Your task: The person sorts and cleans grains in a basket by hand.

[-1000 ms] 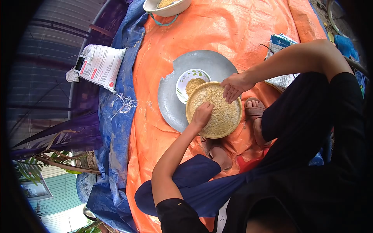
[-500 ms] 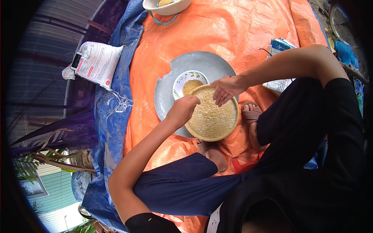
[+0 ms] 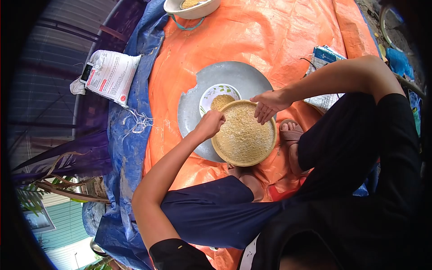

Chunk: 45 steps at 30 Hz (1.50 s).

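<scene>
A shallow round sieve (image 3: 245, 133) with a yellowish rim holds a layer of pale, husky grain. At its upper left, my left hand (image 3: 211, 124) is closed on the rim. My right hand (image 3: 272, 106) has its fingers stretched out, fingertips right at the sieve's upper-right rim. Partly under the sieve in this view is a white plate (image 3: 209, 97) with a green leaf pattern, bearing a heap of golden grain (image 3: 221, 101). Both are over a round grey metal tray (image 3: 243, 75) with a ragged left edge.
Orange tarp (image 3: 265, 27) covers the ground, bordered by a blue tarp (image 3: 130, 144) at left. A white basin (image 3: 198, 10) with grain stands at the top. To the left lies a printed white sack (image 3: 112, 77); another sack (image 3: 321, 101) is beside my right forearm. My sandalled foot (image 3: 292, 135) is right of the sieve.
The sieve has shifted slightly left and toward me, with my left hand on its rim. My right hand has moved a little right, from over the grain to the rim.
</scene>
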### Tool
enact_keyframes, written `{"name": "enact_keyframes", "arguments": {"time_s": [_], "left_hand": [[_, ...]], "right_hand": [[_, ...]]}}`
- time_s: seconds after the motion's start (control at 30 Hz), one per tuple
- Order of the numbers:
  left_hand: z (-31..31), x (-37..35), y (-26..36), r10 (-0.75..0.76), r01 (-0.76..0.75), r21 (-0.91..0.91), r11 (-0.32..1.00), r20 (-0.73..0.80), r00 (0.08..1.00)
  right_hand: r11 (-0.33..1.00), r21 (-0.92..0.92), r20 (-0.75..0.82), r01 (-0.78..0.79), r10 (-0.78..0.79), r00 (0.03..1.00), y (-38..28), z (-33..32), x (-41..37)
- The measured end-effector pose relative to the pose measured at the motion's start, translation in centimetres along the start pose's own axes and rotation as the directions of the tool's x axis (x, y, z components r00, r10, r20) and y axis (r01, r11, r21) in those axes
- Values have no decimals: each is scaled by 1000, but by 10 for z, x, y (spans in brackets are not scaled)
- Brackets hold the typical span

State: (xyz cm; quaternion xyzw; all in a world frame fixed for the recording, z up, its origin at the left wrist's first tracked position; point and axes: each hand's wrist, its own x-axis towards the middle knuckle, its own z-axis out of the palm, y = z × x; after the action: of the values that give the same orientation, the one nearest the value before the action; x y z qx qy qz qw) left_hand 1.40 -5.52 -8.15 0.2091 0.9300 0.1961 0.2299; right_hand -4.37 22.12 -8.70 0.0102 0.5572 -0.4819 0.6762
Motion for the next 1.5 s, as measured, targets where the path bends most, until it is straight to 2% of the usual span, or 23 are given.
{"name": "enact_keyframes", "arguments": {"time_s": [0.07, 0.1, 0.2, 0.5, 0.6, 0.9, 1.2, 1.5], "left_hand": [[9, 2, -8, -51, 46, 53, 998, 89, 995], [11, 0, -10, -21, 19, 23, 1000, 71, 997], [17, 1, -14, -67, 55, 78, 995, 152, 986], [26, -14, -30, -60, 55, 51, 997, 111, 992], [25, -18, -29, -133, 121, 88, 989, 136, 982], [24, -22, -29, -105, 98, 55, 994, 130, 986], [27, -26, -38, -96, 82, 63, 995, 266, 959], [22, -28, -30, -114, 85, 120, 989, 261, 959]], "right_hand": [[1000, -11, -22, -7, 7, 1000, 4, -3, -1], [1000, -16, -34, -11, 11, 999, 4, -3, -1], [1000, -31, -41, -4, 2, 999, 3, -4, -2], [996, -88, -49, 10, -14, 999, 5, -7, -4], [995, -101, -37, 12, -16, 999, 6, -8, -4], [993, -119, -49, -10, 4, 999, 7, -9, 1], [991, -133, -42, -8, 2, 999, 7, -10, 3], [989, -151, -37, -8, 3, 999, 4, -6, 2]]}}
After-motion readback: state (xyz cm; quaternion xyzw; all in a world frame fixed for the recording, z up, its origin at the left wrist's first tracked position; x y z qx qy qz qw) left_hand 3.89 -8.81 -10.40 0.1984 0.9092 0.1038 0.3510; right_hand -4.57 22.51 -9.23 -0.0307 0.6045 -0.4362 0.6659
